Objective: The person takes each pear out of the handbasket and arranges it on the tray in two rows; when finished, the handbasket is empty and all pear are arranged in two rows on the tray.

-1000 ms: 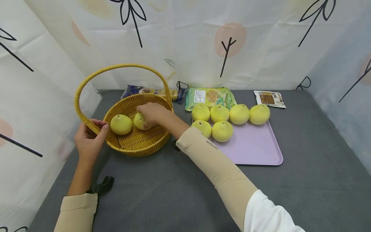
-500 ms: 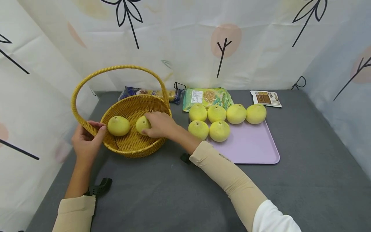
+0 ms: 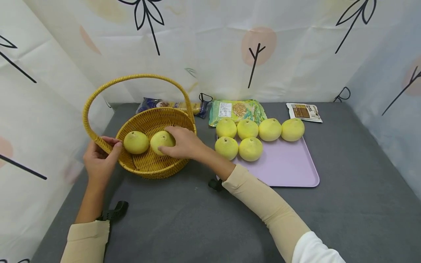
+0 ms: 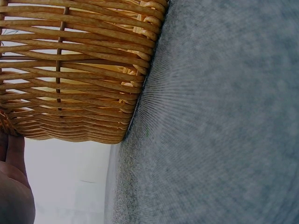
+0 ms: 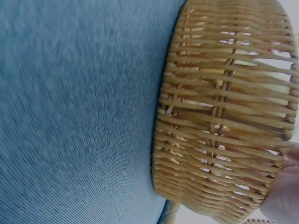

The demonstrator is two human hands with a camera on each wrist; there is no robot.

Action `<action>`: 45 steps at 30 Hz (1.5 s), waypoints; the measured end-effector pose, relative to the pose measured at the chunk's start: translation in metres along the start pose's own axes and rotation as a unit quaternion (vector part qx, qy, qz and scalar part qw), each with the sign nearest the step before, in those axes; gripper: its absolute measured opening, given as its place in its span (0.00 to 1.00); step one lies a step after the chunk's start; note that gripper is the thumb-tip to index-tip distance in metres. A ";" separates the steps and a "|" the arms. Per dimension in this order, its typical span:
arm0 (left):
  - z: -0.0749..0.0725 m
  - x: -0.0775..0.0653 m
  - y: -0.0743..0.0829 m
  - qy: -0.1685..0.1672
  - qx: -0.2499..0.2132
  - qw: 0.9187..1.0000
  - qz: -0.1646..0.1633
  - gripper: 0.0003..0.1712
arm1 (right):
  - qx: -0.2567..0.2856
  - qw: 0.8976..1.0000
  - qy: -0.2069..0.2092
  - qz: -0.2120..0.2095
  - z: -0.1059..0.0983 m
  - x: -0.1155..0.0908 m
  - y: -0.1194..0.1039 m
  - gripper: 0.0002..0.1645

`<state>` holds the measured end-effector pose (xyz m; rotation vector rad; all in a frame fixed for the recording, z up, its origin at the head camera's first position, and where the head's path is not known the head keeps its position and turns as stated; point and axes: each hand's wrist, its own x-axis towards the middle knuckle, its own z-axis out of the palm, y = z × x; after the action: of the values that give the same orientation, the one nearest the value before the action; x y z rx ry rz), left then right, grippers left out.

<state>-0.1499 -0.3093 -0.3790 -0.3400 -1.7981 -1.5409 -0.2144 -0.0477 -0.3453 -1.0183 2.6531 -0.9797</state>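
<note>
A yellow wicker basket with a tall arched handle stands at the left of the table. Two yellow-green pomelos lie in it side by side. My left hand holds the basket where the handle meets the left rim, thumb on the near side. Reaching over the right rim, my right hand grips the right pomelo between thumb and fingers; its far fingers are partly hidden. Left of it sits the other pomelo. The right wrist view shows the woven wall with my hand at its rim.
A lilac tray to the right bears several pomelos at its back and left. Behind stand a green bag of grain, a blue and yellow packet behind the basket, and a small white-brown packet.
My right hand has drawn back toward the near right, still at the right pomelo, which shows more fully now and sits slightly nearer. My left hand stays on the basket.
</note>
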 end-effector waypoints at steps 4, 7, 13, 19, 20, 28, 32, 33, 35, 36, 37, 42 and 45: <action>0.000 0.001 0.000 -0.003 0.005 1.000 0.003 0.13 | 0.046 0.999 0.010 -0.008 -0.001 -0.008 0.001 0.38; 0.000 0.000 0.000 -0.002 0.007 1.000 0.001 0.13 | 0.086 0.996 0.013 -0.011 -0.002 -0.014 0.002 0.37; -0.001 0.000 0.001 0.000 0.021 1.000 -0.006 0.13 | 0.156 0.987 0.018 -0.022 -0.009 -0.030 0.001 0.34; 0.000 0.000 0.001 0.003 -0.013 1.000 -0.006 0.13 | 0.182 0.982 0.038 -0.034 -0.020 -0.049 0.002 0.34; 0.000 0.000 0.001 0.004 -0.015 1.000 -0.007 0.13 | 0.187 0.981 0.041 -0.034 -0.022 -0.053 0.002 0.34; 0.001 0.001 0.000 0.007 -0.015 1.000 -0.008 0.13 | 0.218 0.972 0.078 -0.041 -0.044 -0.076 0.006 0.34; 0.002 0.001 0.001 0.008 -0.018 1.000 -0.007 0.13 | 0.213 0.972 0.097 -0.035 -0.057 -0.087 0.008 0.34; 0.002 0.000 0.001 0.006 -0.013 1.000 -0.007 0.13 | 0.213 0.971 0.102 -0.031 -0.060 -0.091 0.010 0.35; 0.002 0.000 0.002 0.006 -0.009 1.000 -0.009 0.14 | 0.211 0.971 0.112 -0.025 -0.067 -0.097 0.012 0.35; 0.002 0.000 0.002 0.006 -0.008 1.000 -0.011 0.14 | 0.211 0.970 0.117 -0.021 -0.070 -0.101 0.014 0.35; 0.002 0.000 0.002 0.007 -0.007 1.000 -0.013 0.14 | 0.210 0.970 0.123 -0.020 -0.074 -0.105 0.016 0.35; 0.001 0.000 0.003 0.009 -0.005 1.000 -0.024 0.14 | 0.190 0.970 0.150 -0.001 -0.090 -0.125 0.029 0.35; 0.001 0.000 0.003 0.013 -0.025 0.999 -0.028 0.13 | 0.173 0.971 0.163 0.019 -0.099 -0.136 0.038 0.35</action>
<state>-0.1484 -0.3078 -0.3769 -0.2950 -1.7662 -1.6231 -0.1654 0.1123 -0.3055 -0.7823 2.5873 -1.6521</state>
